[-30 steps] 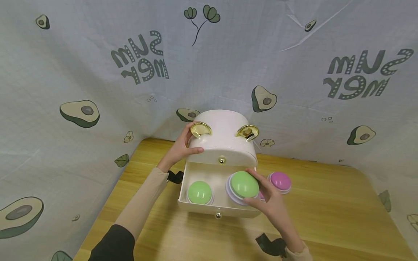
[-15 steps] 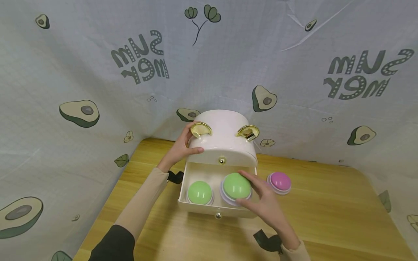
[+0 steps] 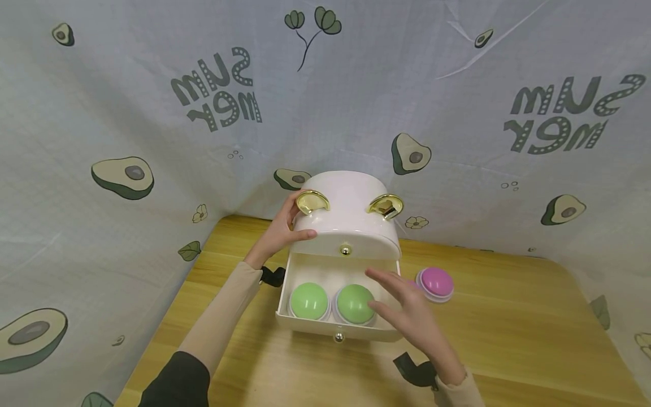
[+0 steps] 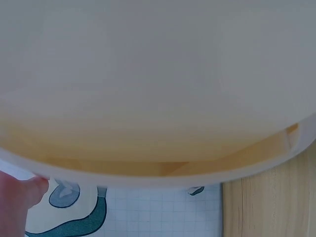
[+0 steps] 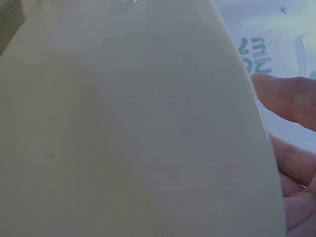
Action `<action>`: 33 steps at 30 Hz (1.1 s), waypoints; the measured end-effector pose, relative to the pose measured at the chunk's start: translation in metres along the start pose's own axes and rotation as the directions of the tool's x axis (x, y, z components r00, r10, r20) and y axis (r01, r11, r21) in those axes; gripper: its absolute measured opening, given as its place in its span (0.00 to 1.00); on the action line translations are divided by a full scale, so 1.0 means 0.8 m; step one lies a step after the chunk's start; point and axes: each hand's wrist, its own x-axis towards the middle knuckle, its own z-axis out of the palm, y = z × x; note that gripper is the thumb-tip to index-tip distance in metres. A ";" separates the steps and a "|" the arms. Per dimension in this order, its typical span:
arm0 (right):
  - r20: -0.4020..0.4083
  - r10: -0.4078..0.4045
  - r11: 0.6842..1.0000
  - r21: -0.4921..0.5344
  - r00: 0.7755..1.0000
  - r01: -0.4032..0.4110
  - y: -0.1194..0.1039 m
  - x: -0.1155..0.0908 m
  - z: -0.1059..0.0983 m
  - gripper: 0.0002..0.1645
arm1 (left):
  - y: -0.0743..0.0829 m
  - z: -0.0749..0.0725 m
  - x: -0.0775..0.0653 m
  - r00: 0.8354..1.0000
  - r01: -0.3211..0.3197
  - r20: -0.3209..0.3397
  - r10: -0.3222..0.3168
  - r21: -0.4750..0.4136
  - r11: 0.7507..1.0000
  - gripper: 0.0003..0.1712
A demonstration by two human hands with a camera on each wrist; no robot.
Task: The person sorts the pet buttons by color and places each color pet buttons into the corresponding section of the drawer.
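Observation:
A white storage box with two gold ears stands against the back cloth, its lower drawer pulled out. My left hand grips the box's left side, thumb over the front edge and fingers behind the gold ear. In the drawer sit two round pieces with glossy green domes and pale bases, a left green dome and a right green dome. Over the drawer's right side my right hand holds nothing, fingers apart, thumb tip close to the right green dome. White box surface fills much of the left wrist view.
A pink dome on a pale base lies on the wooden table right of the box. Another bit of pink shows beside it, mostly hidden behind my right hand. Patterned avocado cloth hangs around the table.
My right hand has brought the second green dome leftward and down into the drawer and let it go. It now sits beside the first. The left hand has stayed on the box.

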 end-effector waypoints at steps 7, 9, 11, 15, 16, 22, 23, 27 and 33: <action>-0.001 -0.028 1.000 0.012 1.000 0.028 -0.004 -0.001 0.003 0.27 | -0.020 -0.003 0.003 1.000 -0.023 -0.004 0.023 -0.006 1.000 0.51; -0.007 -0.034 0.999 0.031 0.999 0.035 -0.004 -0.002 0.004 0.27 | -0.022 -0.003 0.003 1.000 -0.028 -0.003 0.028 -0.006 1.000 0.53; -0.018 -0.047 0.996 0.075 0.999 0.048 -0.005 -0.003 0.004 0.27 | -0.022 -0.003 0.002 1.000 -0.030 -0.004 0.030 -0.004 1.000 0.57; -0.043 -0.058 0.985 0.160 0.997 0.065 -0.011 -0.006 -0.001 0.27 | -0.023 -0.003 0.002 1.000 -0.026 -0.007 0.026 0.005 1.000 0.61; -0.048 -0.060 0.982 0.178 0.997 0.068 -0.012 -0.006 -0.002 0.27 | -0.023 -0.003 0.003 1.000 -0.030 -0.007 0.030 0.003 1.000 0.59; -0.049 -0.060 0.969 0.235 0.997 0.070 -0.022 -0.013 -0.009 0.27 | -0.020 -0.004 0.003 1.000 -0.024 -0.004 0.024 -0.004 1.000 0.51; -0.043 -0.055 0.969 0.239 0.998 0.064 -0.023 -0.014 -0.010 0.27 | -0.020 -0.004 0.003 1.000 -0.018 -0.004 0.018 -0.004 1.000 0.52; -0.020 -0.030 0.966 0.256 0.999 0.034 -0.027 -0.020 -0.014 0.26 | -0.007 -0.002 0.001 1.000 -0.004 -0.001 0.004 -0.011 1.000 0.52; 0.031 -0.038 0.961 0.275 0.999 0.028 -0.034 -0.033 -0.015 0.27 | 0.016 0.003 -0.004 1.000 -0.011 0.006 0.011 -0.013 1.000 0.50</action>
